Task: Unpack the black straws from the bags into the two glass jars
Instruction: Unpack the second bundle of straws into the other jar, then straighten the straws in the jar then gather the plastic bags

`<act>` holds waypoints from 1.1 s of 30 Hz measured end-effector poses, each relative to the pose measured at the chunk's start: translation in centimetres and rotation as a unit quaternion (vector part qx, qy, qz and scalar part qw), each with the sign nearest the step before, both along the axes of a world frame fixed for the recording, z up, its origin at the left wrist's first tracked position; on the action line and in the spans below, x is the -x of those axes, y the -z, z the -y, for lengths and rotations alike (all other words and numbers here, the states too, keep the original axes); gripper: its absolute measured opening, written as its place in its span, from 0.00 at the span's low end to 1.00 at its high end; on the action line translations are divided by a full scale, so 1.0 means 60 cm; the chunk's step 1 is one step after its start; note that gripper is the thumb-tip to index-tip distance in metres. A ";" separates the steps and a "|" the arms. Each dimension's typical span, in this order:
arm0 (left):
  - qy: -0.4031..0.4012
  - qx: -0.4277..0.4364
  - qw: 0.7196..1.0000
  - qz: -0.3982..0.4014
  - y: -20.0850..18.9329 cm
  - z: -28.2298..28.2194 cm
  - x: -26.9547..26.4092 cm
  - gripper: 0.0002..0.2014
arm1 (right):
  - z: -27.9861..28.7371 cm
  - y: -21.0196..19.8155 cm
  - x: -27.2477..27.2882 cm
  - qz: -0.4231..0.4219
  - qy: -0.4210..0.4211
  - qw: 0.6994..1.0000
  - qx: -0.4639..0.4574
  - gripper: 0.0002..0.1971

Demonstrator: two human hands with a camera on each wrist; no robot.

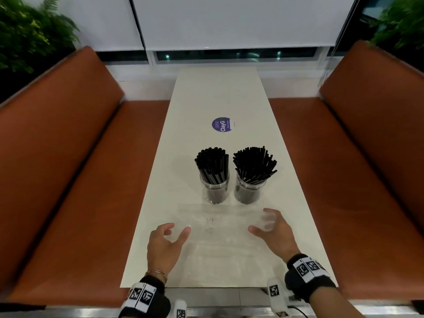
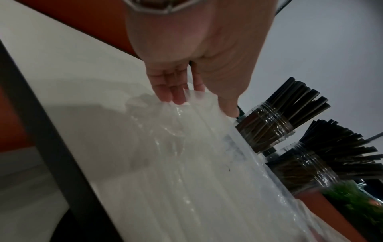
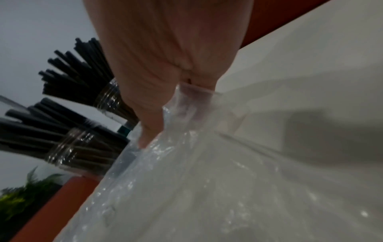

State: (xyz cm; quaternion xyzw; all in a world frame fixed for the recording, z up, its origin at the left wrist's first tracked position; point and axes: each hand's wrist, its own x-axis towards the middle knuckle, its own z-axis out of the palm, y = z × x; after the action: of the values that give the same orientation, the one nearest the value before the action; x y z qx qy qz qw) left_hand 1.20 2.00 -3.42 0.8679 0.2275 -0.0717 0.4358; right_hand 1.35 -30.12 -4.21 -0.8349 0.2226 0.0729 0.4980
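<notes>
With both jars (image 1: 232,188) at 12 o'clock full of straws (image 1: 234,162), the left hand (image 1: 163,245) and right hand (image 1: 274,232) pinch the empty bag (image 1: 220,235) (clear plastic) on the tabletop (image 1: 220,97); probable next move: clearing it away.

Two straw-filled jars (image 1: 214,189) side by side mid-table (image 1: 220,97), bare tabletop beyond and flanking them.
</notes>
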 end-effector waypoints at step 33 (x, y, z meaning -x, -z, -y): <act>0.144 0.042 0.984 0.093 -0.099 0.068 -0.172 0.70 | -0.107 -0.259 -0.052 0.291 -0.152 0.922 0.205 0.50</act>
State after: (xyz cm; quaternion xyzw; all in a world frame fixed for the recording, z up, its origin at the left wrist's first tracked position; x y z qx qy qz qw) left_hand 11.50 -2.08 2.52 0.8752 0.0553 -0.0620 0.4766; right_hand 4.45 -23.69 11.32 -0.9269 -0.0521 -0.1460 0.3418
